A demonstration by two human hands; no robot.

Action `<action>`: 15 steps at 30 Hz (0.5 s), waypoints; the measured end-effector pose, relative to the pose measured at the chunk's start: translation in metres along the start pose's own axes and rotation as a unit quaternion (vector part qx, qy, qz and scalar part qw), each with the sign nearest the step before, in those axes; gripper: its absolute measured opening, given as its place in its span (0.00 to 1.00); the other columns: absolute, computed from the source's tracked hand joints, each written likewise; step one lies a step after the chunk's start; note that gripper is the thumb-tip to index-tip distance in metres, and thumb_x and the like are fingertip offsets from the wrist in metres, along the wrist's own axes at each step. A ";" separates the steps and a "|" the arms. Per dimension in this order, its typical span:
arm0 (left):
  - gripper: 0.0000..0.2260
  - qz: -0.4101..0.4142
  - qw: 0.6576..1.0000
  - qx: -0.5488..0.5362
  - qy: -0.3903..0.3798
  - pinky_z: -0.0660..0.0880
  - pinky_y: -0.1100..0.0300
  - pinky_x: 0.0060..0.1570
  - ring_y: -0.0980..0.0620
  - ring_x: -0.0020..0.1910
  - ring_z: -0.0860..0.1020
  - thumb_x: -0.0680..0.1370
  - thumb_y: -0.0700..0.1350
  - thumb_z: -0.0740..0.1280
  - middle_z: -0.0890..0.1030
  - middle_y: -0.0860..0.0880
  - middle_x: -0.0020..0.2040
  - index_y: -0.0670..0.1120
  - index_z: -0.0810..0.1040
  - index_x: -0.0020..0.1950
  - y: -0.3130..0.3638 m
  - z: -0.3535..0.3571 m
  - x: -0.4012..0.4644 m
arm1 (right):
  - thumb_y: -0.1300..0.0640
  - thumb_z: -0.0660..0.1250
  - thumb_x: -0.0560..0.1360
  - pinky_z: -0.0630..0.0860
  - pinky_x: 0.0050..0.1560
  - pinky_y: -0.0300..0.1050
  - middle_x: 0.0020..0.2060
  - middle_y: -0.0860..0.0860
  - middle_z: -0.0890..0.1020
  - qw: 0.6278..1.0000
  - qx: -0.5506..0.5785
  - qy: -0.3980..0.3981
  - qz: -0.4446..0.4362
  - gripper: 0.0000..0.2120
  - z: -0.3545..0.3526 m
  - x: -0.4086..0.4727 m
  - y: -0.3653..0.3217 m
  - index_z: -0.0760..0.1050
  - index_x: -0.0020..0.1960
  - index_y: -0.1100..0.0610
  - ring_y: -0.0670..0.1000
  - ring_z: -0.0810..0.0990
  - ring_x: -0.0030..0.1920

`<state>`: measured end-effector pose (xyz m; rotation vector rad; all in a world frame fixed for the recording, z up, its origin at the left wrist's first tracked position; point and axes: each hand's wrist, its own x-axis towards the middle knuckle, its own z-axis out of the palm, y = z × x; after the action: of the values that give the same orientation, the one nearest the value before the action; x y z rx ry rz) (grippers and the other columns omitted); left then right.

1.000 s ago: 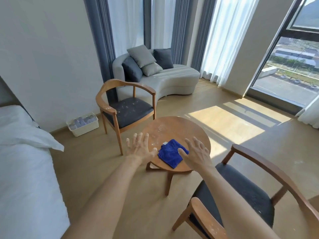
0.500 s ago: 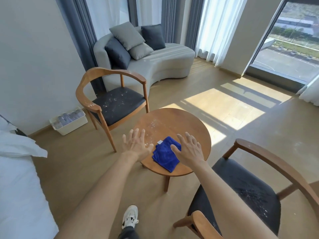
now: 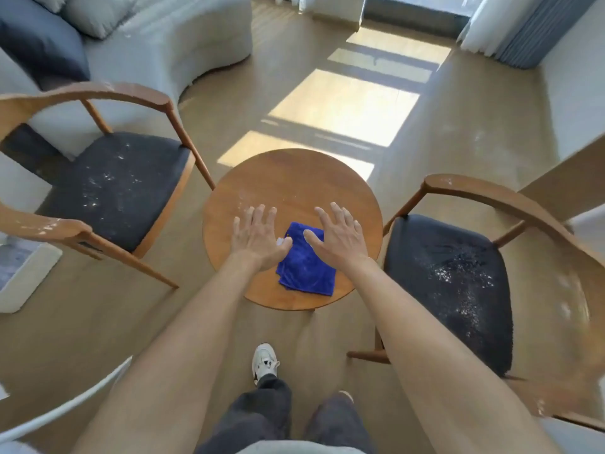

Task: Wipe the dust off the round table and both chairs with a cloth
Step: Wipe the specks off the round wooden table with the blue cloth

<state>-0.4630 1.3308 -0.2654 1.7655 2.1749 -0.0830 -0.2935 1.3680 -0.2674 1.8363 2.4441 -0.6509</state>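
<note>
Surroundings: grey sofa [image 3: 183,37] w/ cushions far left behind left chair [image 3: 111,188]; white bin [image 3: 23,276] on floor at left edge; sun patches [image 3: 347,116] on wood floor beyond table; curtains [image 3: 510,27] top right; white shoe [image 3: 264,362] + dark trousers at bottom centre
In the way: left chair's arm end sits just beside table rim on the left; right chair [image 3: 451,283] close against table on the right, its arm curving past; both forearms cross the near table edge
Table: round table [image 3: 294,178] centre, white dust specks on top ahead of left hand
Cloth: blue cloth [image 3: 307,267] folded, lying on near part of tabletop, between the two hands, partly covered by both wrists
Chairs: both dark seats speckled w/ white dust; left chair's wooden arm also has white marks
L hand: left hand [image 3: 258,235] fingers spread + straight, palm down over table, thumb at cloth's left edge; contact w/ cloth can't tell
R hand: right hand [image 3: 340,237] fingers spread + straight, palm down, over cloth's right top corner; grips nothing
Vs 0.5 s ago: view has tipped down, table + chairs now seen more from above, both legs in view; sofa pushed to top-left corner; hands still splayed either side of cloth, cloth same spot on table
</note>
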 end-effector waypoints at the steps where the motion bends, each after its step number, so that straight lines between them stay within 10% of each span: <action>1: 0.34 0.011 1.000 0.002 -0.009 0.46 0.45 0.74 0.46 0.77 0.48 0.77 0.61 0.56 0.51 0.46 0.79 0.49 0.49 0.78 -0.002 0.008 0.005 | 0.39 0.53 0.80 0.50 0.74 0.58 0.78 0.53 0.51 1.000 0.003 0.000 0.010 0.29 0.006 0.004 -0.001 0.53 0.77 0.49 0.58 0.49 0.77; 15: 0.35 0.085 0.992 0.029 -0.084 0.45 0.45 0.73 0.46 0.78 0.45 0.77 0.61 0.54 0.48 0.45 0.79 0.48 0.48 0.79 -0.006 0.111 0.051 | 0.40 0.55 0.79 0.52 0.74 0.57 0.78 0.55 0.52 0.997 0.003 -0.018 0.071 0.31 0.101 0.026 0.040 0.55 0.78 0.51 0.56 0.49 0.77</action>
<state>-0.4527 1.3494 -0.3854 1.8937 1.9158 -0.2466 -0.2887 1.3670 -0.3793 1.9595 2.2666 -0.6769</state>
